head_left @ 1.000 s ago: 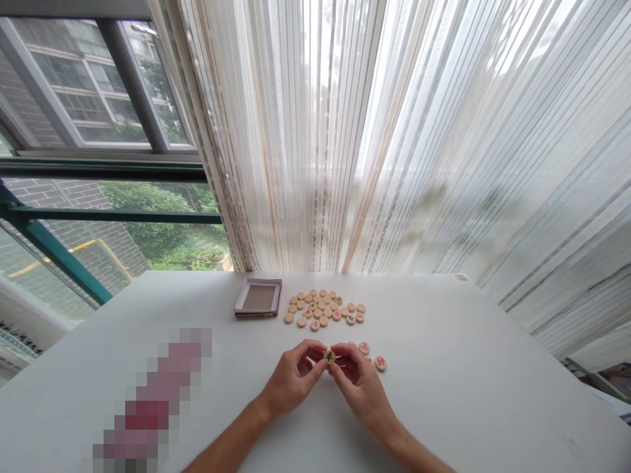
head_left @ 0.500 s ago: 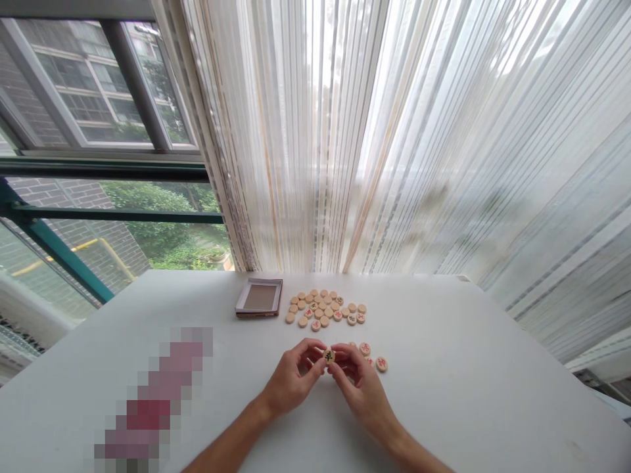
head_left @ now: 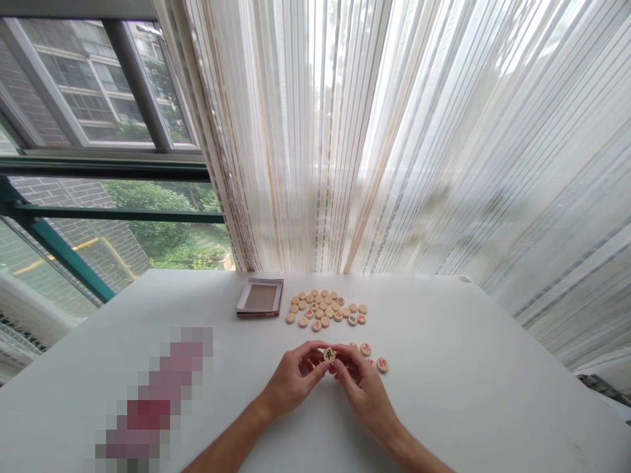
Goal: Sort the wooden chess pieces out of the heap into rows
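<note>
A round wooden Chinese chess piece [head_left: 329, 355] with a black character is held upright between both hands, its marked face turned toward me. My left hand [head_left: 292, 380] pinches it from the left with thumb and fingertips. From the right, my right hand [head_left: 362, 384] grips the same piece with its fingertips. Just beyond the right hand lie a few red-marked chess pieces [head_left: 382, 364], some partly hidden by its fingers. Farther back, a loose group of chess pieces [head_left: 329, 313] is spread out, most with blank sides up, several showing red or black characters.
A shallow open box [head_left: 239, 309] stands left of the spread pieces. The white table [head_left: 444, 407] reaches back to a striped sheer curtain [head_left: 305, 164] and a window [head_left: 113, 157]. A pixelated reddish patch [head_left: 152, 401] covers something at the table's left.
The held chess piece has tilted slightly, and my fingers have shifted a little around it. Both hands stay in nearly the same place.
</note>
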`<act>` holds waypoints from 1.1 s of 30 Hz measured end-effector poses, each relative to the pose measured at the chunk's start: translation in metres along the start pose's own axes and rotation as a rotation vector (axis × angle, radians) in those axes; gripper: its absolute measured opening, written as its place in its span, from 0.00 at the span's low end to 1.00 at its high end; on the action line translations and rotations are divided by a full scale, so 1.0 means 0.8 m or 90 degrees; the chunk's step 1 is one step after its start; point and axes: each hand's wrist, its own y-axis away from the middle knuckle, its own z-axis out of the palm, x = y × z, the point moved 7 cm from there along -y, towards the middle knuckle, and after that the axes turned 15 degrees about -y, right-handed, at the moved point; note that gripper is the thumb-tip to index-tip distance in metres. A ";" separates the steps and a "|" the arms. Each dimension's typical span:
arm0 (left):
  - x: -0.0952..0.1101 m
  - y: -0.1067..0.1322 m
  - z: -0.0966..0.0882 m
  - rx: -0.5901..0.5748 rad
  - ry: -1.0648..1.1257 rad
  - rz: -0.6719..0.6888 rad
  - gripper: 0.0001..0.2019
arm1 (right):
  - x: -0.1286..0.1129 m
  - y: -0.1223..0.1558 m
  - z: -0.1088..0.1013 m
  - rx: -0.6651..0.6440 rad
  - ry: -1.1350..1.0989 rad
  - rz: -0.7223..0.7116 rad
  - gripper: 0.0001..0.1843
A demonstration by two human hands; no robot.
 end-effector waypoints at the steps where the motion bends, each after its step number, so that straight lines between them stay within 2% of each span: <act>1: 0.001 0.000 0.000 -0.001 0.006 0.003 0.16 | -0.001 0.000 0.000 -0.001 -0.002 0.000 0.13; 14: -0.012 0.000 0.001 0.001 0.035 -0.015 0.15 | -0.006 0.000 0.005 -0.017 0.025 -0.019 0.11; 26: -0.013 -0.001 0.003 0.002 0.078 -0.009 0.12 | -0.022 0.007 0.013 -0.059 0.241 -0.192 0.07; 33: -0.022 0.000 0.005 0.007 0.089 -0.037 0.13 | -0.019 0.009 0.013 -0.068 0.276 -0.194 0.07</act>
